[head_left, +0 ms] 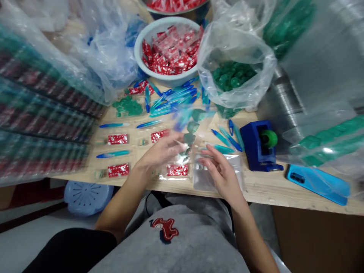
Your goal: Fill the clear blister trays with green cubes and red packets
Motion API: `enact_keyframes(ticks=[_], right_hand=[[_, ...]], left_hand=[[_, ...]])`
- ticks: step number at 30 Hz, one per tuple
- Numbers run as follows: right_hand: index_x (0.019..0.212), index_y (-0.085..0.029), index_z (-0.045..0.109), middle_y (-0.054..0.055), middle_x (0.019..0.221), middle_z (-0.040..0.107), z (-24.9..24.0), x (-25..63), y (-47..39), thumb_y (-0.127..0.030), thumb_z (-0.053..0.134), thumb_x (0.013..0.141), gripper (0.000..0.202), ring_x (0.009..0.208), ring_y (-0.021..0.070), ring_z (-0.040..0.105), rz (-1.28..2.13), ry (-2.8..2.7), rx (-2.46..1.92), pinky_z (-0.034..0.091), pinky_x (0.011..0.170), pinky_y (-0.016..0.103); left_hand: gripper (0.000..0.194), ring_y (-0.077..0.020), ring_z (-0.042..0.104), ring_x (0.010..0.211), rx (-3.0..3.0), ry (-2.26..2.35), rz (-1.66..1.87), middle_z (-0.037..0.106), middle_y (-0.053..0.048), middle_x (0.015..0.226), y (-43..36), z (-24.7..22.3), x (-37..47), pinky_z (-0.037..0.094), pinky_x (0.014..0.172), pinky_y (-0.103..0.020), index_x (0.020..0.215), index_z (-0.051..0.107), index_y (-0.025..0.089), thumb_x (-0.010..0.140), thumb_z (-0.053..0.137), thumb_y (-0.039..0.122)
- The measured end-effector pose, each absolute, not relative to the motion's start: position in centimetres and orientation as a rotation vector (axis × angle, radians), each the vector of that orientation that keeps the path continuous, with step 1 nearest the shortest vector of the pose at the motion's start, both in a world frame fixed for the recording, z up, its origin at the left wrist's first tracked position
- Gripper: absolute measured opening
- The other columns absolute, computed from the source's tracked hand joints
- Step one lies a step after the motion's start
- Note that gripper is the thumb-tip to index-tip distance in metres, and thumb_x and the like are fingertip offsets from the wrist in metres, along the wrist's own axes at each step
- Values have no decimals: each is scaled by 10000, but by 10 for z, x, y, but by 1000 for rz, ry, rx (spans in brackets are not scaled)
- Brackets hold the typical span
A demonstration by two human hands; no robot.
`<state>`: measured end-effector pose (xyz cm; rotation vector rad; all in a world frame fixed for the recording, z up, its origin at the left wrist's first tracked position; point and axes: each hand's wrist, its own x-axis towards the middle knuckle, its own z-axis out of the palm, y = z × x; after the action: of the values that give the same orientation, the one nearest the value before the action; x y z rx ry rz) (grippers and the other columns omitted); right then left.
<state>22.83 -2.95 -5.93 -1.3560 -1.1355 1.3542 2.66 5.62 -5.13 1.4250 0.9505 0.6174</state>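
My left hand point(165, 149) is closed at the near end of a clear plastic bag of green pieces point(192, 129); motion blurs the bag, with a blue and turquoise smear at its far end. My right hand point(220, 170) has its fingers apart and slightly curled, just right of that bag. It hovers over a stack of flat clear bags point(203, 180) at the table's front edge. Below my left fingers lies a red patterned packet point(178, 170). Similar red packets point(118, 170) and blue-turquoise pens point(113, 154) are laid out in rows to the left.
A pale bowl of red packets point(138, 49) stands behind a pen pile point(173, 100). Right of it sits an open plastic bag point(209, 76) holding green pieces. A blue tape dispenser point(251, 148) and blue phone point(318, 184) are at right. Filled packs point(42, 125) are stacked at left.
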Motion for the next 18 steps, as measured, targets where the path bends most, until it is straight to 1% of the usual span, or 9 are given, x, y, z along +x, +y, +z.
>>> enact_keyframes(ticks=[2,4,7,9,10,12,14,15,18], right_hand=[[1301,-276,577,90,1220,699,-56,216,-18,-401,631,872,450,981,195,718,1454,-1158,-1249,589,889,388],[1259,-266,609,69,1113,734,-51,207,-5,-372,667,845,431,936,183,717,1509,-1177,-1200,601,826,351],[1167,-246,664,22,903,743,-48,203,16,-339,706,807,374,789,152,697,1539,-1214,-1209,586,702,291],[1135,-233,684,-3,808,716,-48,206,30,-337,716,796,357,699,127,657,1563,-1273,-1218,551,639,261],[1131,-222,690,-7,781,704,-49,208,36,-341,718,793,359,670,120,636,1579,-1321,-1225,532,616,252],[1133,-195,696,1,762,698,-52,211,48,-354,712,795,374,641,119,612,1628,-1450,-1244,505,584,249],[1137,-172,701,26,790,716,-54,211,56,-366,686,814,377,649,134,618,1678,-1625,-1267,503,589,264],[1140,-168,703,39,821,728,-54,209,59,-362,665,831,367,666,146,629,1675,-1732,-1284,510,609,277],[1158,-185,704,65,933,746,-52,201,63,-296,594,889,311,753,181,661,1499,-2061,-1351,527,712,322]], left_hand=[[442,-229,704,899,1319,949,652,721,-74,934,39,-53,22,576,774,-401,1134,642,254,895,535,610],[458,-242,698,987,1240,980,703,726,-76,999,28,-54,18,575,845,-437,1213,607,281,905,523,609],[482,-244,656,1116,1074,1028,883,703,-56,1165,21,-55,2,538,977,-453,1196,628,302,809,684,584],[479,-236,643,1142,915,1050,1011,684,-42,1230,19,-56,-17,532,1000,-433,1157,656,302,750,774,524],[465,-228,654,1117,830,1068,1059,688,-43,1224,17,-56,-28,549,970,-413,1142,667,295,742,791,496],[437,-209,695,989,676,1112,1119,717,-60,1144,10,-55,-50,596,837,-362,1113,683,265,752,783,490],[439,-184,706,828,596,1170,1137,735,-71,1017,0,-54,-66,600,689,-311,1086,688,226,766,758,518],[443,-171,699,772,602,1203,1119,734,-65,961,-6,-53,-72,589,648,-292,1090,683,214,767,759,509],[440,-135,669,689,761,1320,974,703,-15,834,-24,-54,-74,565,660,-269,1160,640,205,776,767,381]])
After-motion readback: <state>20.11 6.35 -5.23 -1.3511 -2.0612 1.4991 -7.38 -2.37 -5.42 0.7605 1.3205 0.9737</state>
